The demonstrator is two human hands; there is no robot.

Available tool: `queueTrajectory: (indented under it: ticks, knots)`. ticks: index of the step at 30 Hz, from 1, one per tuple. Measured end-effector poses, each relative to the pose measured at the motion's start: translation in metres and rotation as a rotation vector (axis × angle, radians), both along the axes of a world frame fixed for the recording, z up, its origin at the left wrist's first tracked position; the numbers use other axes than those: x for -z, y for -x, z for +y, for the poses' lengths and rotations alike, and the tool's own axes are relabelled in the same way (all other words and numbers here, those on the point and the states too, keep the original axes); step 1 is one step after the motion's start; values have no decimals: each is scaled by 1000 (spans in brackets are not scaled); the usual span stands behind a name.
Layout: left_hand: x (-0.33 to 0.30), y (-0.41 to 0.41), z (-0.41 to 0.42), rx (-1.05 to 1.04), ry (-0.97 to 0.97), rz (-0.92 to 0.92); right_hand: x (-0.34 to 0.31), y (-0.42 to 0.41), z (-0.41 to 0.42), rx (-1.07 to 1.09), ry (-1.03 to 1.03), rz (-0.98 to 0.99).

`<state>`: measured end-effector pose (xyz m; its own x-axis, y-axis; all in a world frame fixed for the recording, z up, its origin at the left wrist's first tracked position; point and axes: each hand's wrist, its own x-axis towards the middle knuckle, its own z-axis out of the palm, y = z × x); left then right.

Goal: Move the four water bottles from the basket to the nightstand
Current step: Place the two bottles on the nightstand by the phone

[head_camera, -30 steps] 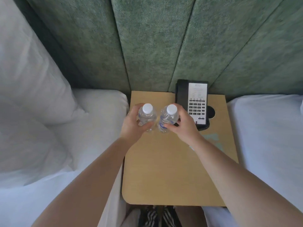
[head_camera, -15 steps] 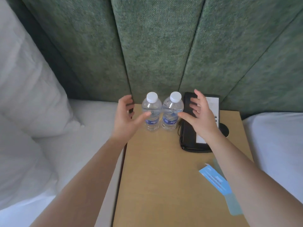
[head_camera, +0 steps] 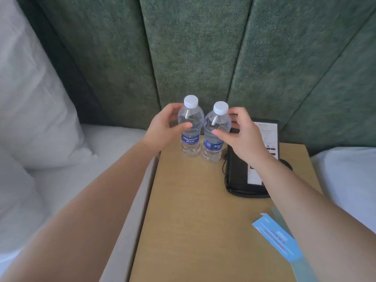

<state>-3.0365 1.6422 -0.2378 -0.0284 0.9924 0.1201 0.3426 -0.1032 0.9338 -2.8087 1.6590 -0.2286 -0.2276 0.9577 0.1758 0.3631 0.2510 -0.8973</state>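
Each hand, left hand [head_camera: 160, 127] and right hand [head_camera: 242, 135], grips a bottle: left bottle [head_camera: 190, 127], right bottle [head_camera: 215, 132], upright on the nightstand [head_camera: 193, 210], phone [head_camera: 242, 176] just beside, blue leaflet [head_camera: 274, 237] nearer.

Two water bottles stand upright side by side at the far edge of the desk [head_camera: 193, 220], in the upper middle of the frame: the left bottle [head_camera: 190, 127] and the right bottle [head_camera: 216, 133], touching or nearly so. The left hand [head_camera: 162, 129] is at the left bottle's left side, the right hand [head_camera: 242, 135] at the right bottle's right. A telephone [head_camera: 244, 176] lies right of the bottles. A leaflet [head_camera: 274, 237] lies at lower right. Padded headboard panels [head_camera: 193, 58] rise behind; a pillow [head_camera: 30, 98] sits at upper left.
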Motion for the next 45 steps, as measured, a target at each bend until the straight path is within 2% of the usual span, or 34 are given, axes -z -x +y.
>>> queueTrajectory:
  ticks: [5, 9, 15, 19, 23, 26, 30, 35, 40, 45]
  knots:
    - [-14, 2, 23, 3, 17, 78, -12, 9, 14, 127, -66, -17]
    - [-17, 0, 28, 22, 69, 12, -13, 14, 25, 211, -54, -52]
    - [-13, -8, 24, -35, 44, 0, -11, 29, 25, 366, -56, -120]
    - [-18, -16, 18, -123, 100, 41, -15, 30, 17, 354, -23, -126]
    - [-39, -27, -9, -241, 191, 225, -36, 13, -7, 298, 59, -207]
    - [-70, -40, -39, -301, 140, 449, -66, -5, -35, 251, 92, -310]
    - [-118, -70, -95, -233, 127, 651, -113, -33, -84, 204, 90, -448]
    - [-188, -113, -169, -77, 169, 756, -185, -76, -168, 159, 94, -578]
    - [-220, -152, -211, 56, 139, 814, -223, -112, -228, 238, 98, -614]
    - [-221, -190, -225, 217, 98, 830, -226, -139, -281, 444, 208, -638]
